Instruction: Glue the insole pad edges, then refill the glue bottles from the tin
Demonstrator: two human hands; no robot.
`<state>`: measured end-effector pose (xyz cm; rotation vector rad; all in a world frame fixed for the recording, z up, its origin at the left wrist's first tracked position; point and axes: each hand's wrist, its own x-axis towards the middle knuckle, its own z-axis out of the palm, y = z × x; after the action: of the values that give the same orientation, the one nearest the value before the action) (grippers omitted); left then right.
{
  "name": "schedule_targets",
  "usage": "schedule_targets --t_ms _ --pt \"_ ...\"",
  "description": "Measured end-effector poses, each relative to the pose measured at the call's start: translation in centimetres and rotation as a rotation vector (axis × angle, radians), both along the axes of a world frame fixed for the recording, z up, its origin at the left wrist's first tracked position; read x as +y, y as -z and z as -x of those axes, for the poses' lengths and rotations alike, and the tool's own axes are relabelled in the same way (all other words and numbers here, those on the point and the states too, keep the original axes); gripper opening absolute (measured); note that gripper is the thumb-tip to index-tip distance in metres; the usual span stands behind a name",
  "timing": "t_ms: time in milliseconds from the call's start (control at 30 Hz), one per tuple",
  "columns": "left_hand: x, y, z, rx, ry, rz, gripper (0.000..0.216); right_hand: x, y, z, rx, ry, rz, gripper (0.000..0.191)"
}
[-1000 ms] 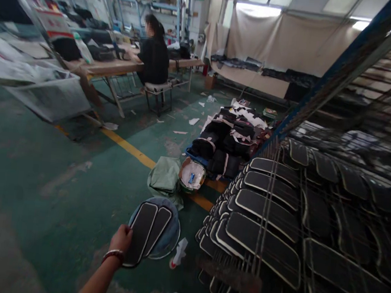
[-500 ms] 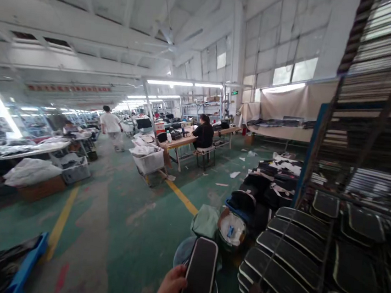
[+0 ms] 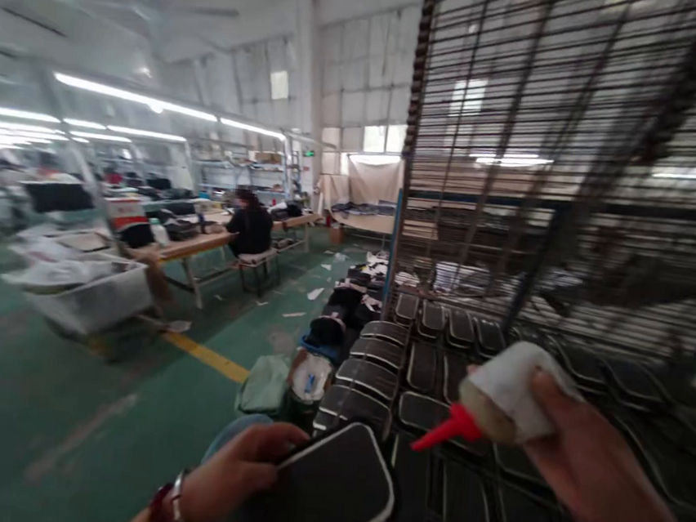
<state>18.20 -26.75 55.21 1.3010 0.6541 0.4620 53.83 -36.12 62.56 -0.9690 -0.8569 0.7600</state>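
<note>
Tight spot: gap between black panel (image 3: 332, 485) in left hand (image 3: 245, 473) and red nozzle (image 3: 452, 428) of bottle (image 3: 511, 392) in right hand (image 3: 554, 416). Narrow in view, depth unclear. Stacked panels (image 3: 367, 374) block below and right. Wire rack (image 3: 497, 119) walls off forward-right. Beyond left hand: blue round thing (image 3: 231, 437), green bag (image 3: 263, 384), tub (image 3: 310, 376) obstruct low. Best passage: open floor (image 3: 127, 437) on left, up to white bin (image 3: 94, 302).

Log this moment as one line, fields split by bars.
left hand: holds black pale-edged panel | right hand: holds bottle, red nozzle tilted down, apart from panel | nearby: stacked black panels
</note>
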Motion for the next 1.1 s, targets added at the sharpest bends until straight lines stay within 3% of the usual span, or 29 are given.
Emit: schedule_targets --t_ms 133,367,600,1100 --pt "0.7 -2.3 -0.2 0.12 0.128 -0.003 0.049 -0.7 -1.8 1.3 0.061 -0.092 0.035 0.039" --pt "1.0 -4.8 -1.6 0.184 0.307 -0.005 0.048 -1.0 -3.1 3.0 -0.013 -0.105 0.029 0.04" --pt "1.6 -4.9 -1.8 0.149 0.386 0.031 0.047 -1.2 -2.9 3.0 -0.055 -0.068 0.034 0.04" --pt "3.0 -4.8 -2.9 0.243 0.378 0.014 0.048 -0.7 -2.5 2.8 -0.105 -0.056 0.019 0.038"
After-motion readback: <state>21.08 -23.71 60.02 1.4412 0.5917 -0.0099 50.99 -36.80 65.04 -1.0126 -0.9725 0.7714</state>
